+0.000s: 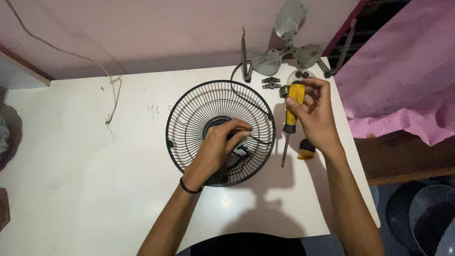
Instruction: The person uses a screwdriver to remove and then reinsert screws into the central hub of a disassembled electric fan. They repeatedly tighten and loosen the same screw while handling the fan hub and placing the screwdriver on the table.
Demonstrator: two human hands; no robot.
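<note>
Hands over the white table was what I had from the head camera, both of them at work near the middle of the frame. The round black wire fan guard lay flat on the tabletop at centre, its dark hub in the middle. The left hand sat right on top of that guard, fingers curled down around the hub area and pinching at something small and dark there; I could not tell exactly what it gripped through the wires. A thin black band circled that wrist.

Right of centre, the right hand was closed around the yellow-and-black-handled screwdriver, held by the top of the handle with the metal shaft pointing down toward the table, tip just beside the guard's right rim. A black cord ran from the guard's upper edge toward the back of the table.

At the upper middle of the frame, the grey three-bladed metal fan propeller leaned by the pink wall. Just below it lay two small dark metal brackets. A small black-and-yellow object rested on the table under the right wrist. Pink cloth filled the upper right, and a thin pale wire trailed down at upper left.
</note>
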